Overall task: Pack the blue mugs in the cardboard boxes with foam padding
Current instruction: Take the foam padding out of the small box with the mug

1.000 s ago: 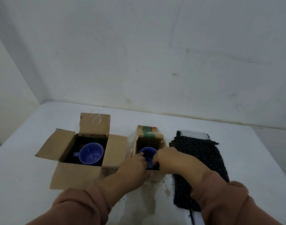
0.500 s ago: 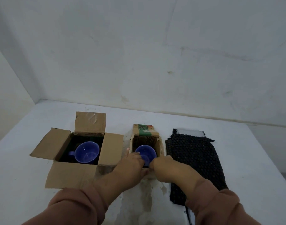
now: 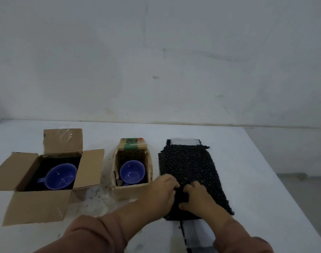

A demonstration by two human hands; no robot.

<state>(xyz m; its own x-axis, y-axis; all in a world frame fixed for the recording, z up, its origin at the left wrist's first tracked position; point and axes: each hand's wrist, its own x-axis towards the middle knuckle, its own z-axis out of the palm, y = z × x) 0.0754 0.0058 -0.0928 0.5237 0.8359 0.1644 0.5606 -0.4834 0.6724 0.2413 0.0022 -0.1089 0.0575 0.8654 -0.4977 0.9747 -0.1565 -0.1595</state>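
While the white desk (image 3: 265, 179) carries everything, the large cardboard box (image 3: 37, 207) at nine o'clock, flaps open, holds one blue mug (image 3: 62, 177). Black foam padding (image 3: 188, 161) lies at three o'clock. Between them, the small box (image 3: 130, 191), its green-banded print unreadable, holds the second mug (image 3: 132, 172). Of the hands, left hand (image 3: 161, 192) and right hand (image 3: 199, 198) both clutch the foam's near end.

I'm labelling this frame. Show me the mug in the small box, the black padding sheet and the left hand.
mug in the small box (image 3: 132, 172): head view, blue inside.
black padding sheet (image 3: 188, 161): head view, bare bumpy middle.
left hand (image 3: 161, 191): head view, back of hand.
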